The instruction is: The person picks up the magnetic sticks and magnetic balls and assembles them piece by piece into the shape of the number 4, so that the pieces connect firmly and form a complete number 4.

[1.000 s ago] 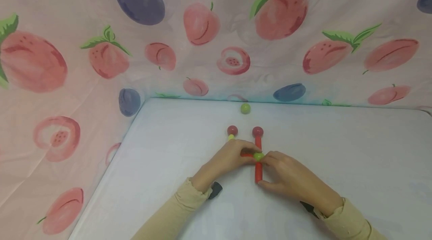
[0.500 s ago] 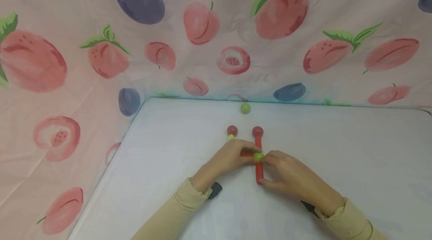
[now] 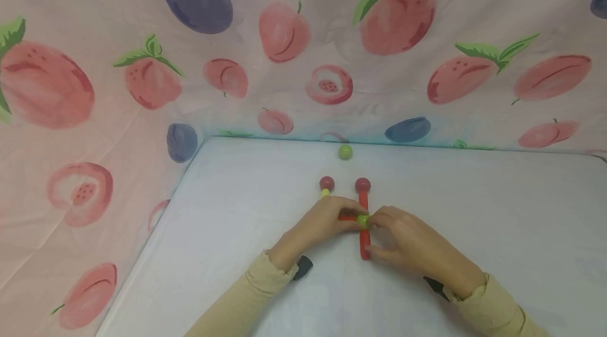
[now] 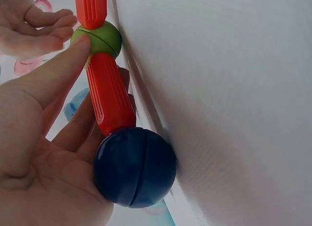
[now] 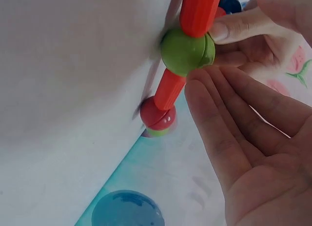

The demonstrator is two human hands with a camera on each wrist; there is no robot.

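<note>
Between thumb and fingers, my left hand (image 3: 327,217) pinches a green ball (image 3: 363,220) that joins red rods. One red rod (image 3: 365,245) runs from it toward me, and another leads away to a red ball (image 3: 362,185). In the left wrist view a third red rod (image 4: 111,92) links the green ball to a dark blue ball (image 4: 135,167) beside the left palm. My right hand (image 5: 258,148) has fairly straight fingers, their tips at the green ball. In the head view its thumb lies by the near rod's end; contact there is unclear.
A loose green ball (image 3: 345,152) lies near the table's back edge. Left of the far rod, another red ball (image 3: 326,183) tops a yellow rod (image 3: 325,192), partly hidden by the left hand. Fruit-printed cloth (image 3: 327,31) stands behind and left of the white table (image 3: 237,184).
The right hand has shifted slightly right and up, its thumb drawing back from the near red rod. That rod's near end has swung a little right. The left hand stays in place.
</note>
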